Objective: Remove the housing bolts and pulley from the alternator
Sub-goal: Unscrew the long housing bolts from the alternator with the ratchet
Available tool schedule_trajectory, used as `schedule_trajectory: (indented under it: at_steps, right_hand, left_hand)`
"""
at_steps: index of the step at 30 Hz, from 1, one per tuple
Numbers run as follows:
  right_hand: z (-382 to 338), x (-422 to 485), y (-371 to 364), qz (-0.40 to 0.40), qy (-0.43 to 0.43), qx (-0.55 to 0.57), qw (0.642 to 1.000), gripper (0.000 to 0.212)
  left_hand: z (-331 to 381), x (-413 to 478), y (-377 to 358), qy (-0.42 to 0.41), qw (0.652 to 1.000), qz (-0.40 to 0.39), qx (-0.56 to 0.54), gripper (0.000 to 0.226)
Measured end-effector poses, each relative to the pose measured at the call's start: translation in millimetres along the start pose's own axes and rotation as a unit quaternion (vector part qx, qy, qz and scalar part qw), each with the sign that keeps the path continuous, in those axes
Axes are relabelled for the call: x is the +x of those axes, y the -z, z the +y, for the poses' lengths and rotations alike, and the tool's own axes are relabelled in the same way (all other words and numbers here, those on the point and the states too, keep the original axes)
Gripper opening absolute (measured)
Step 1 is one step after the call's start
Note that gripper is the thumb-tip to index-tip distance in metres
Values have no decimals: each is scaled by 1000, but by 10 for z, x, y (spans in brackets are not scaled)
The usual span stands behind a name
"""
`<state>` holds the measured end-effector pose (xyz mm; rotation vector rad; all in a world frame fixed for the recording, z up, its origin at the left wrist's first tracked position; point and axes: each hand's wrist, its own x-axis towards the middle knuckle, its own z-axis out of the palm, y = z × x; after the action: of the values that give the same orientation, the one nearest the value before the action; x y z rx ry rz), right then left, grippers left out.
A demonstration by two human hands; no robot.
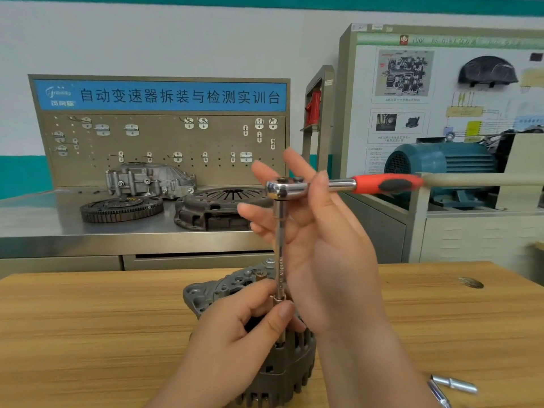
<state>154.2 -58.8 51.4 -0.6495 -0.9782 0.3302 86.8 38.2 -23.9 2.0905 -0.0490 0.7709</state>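
Observation:
A grey alternator point(291, 366) stands on the wooden table point(88, 334) near the front edge. A ratchet wrench point(382, 184) with a red and black handle sits on a long chrome extension bar point(278, 237) that stands upright on the alternator's housing. My left hand point(244, 328) pinches the lower end of the bar at the socket, just above the housing. My right hand point(321, 231) is behind the bar with its fingers spread and nearly straight, touching the ratchet head. The bolt under the socket is hidden.
Two chrome sockets point(454, 384) lie on the table at the front right. A hole point(471, 282) is in the tabletop at the right. Behind, a steel bench point(44, 225) carries a flywheel point(120, 209), a clutch cover point(217, 206) and a gearbox casing point(147, 179). A teal motor point(441, 161) stands at the right.

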Motion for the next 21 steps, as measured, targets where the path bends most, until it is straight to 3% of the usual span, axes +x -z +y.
schedule_trajectory:
  at_steps: [2, 6, 8, 12, 17, 21]
  right_hand:
    - [7, -5, 3, 4, -15, -10, 1000, 46]
    - [25, -6, 1, 19, 42, -111, 993, 25]
    - [33, -14, -8, 18, 73, -128, 989, 26]
    - [25, -9, -16, 3, 42, -54, 998, 27]
    - [24, 1, 21, 15, -9, -6, 1000, 46]
    - [31, 4, 15, 33, 49, -86, 995, 23]
  left_hand:
    - [0, 6, 2, 1, 1000, -8, -2, 35]
    - [-30, 29, 8, 17, 1000, -10, -14, 36]
    - [-37, 32, -2, 16, 1000, -4, -7, 37]
    - [-42, 19, -9, 2, 1000, -2, -5, 35]
    - [-11, 8, 15, -15, 1000, -16, 1, 34]
    - [-23, 19, 8, 8, 1000, -13, -6, 32]
